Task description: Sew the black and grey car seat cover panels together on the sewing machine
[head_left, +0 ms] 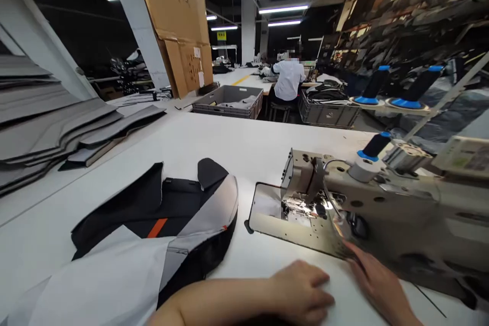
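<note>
My left hand (301, 293) is low over the white tabletop in front of the sewing machine (382, 204), slightly blurred. Its fingers are a little curled and apart, with nothing seen in them. My right hand (378, 280) is beside the front edge of the machine's metal bed plate (294, 229), fingers stretched toward the machine arm. Nothing shows in it, though its underside is hidden. The needle area is lit. Left of the machine lies a sewn black and grey fabric piece (208, 209) with an orange strip (157, 227), partly behind my left forearm.
Stacked grey panels (57, 122) lie at the left. Blue-based thread cones (374, 145) stand on and behind the machine. Beyond the table are grey crates (229, 102), a tall cardboard box (187, 61) and a seated person in a white shirt (289, 79). A thin dark strip (430, 299) lies near my right wrist.
</note>
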Demonstrator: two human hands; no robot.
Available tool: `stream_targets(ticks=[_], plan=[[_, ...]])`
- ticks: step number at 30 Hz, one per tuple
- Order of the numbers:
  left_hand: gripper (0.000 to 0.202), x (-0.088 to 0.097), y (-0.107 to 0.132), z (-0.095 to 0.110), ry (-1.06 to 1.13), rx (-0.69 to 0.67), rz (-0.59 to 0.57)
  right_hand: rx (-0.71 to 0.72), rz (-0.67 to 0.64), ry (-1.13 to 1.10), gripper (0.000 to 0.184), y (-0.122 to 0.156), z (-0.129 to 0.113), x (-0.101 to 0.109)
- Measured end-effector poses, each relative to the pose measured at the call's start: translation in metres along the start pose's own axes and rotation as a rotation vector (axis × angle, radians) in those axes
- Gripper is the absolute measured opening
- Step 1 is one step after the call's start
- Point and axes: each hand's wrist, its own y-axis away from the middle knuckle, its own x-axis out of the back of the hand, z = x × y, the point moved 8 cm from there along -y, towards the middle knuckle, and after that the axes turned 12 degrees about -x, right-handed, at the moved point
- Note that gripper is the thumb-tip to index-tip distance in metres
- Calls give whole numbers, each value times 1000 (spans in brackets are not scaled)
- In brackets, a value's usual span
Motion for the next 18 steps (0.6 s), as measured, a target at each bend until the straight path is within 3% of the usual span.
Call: stream_targets(ticks=[3, 7, 12, 18], plan=[[25, 19, -6, -24, 63, 130, 84, -238, -104, 147, 52, -39, -24, -16], [23, 25, -8, -44, 215, 202, 175, -288, -174, 165, 41, -74, -30, -27], [24, 26, -7, -50, 283, 279, 228, -301, -232, 98, 35, -80, -3, -35], [24, 29, -13, -53, 315, 284, 288, -267, -209, -18, 36, -79, -2, -26]])
